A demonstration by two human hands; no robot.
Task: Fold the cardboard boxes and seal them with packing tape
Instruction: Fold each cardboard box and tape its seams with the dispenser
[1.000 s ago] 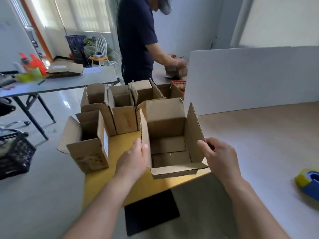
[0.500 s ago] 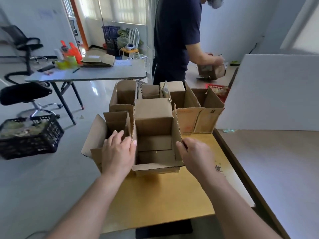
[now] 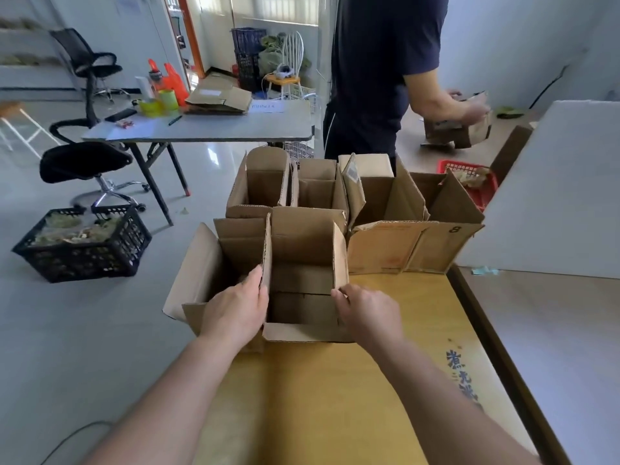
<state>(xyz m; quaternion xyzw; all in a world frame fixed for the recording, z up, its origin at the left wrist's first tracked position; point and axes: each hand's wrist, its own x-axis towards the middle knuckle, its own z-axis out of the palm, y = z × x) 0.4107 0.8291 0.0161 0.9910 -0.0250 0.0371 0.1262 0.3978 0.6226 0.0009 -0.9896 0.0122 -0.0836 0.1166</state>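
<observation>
Head view: an open-topped cardboard box (image 3: 303, 263) is stood on the yellow worktop (image 3: 335, 397), touching a neighbouring box (image 3: 208, 263) on its left. Its left wall is pressed by the flat-fingered left grip (image 3: 235, 310); its right wall's edge is pinched by the right grip (image 3: 365, 313).

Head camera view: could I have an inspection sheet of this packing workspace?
Surface: yellow table, bare wood near the camera.
Job's things: open box at front; other open boxes behind and beside it.
Clutter: red basket, black crate.
Hands: left hand flat on the box's left wall; right hand pinches its right wall.
Cables: one cable on the floor.
Surroundings: second person, grey table, office chair.
</observation>
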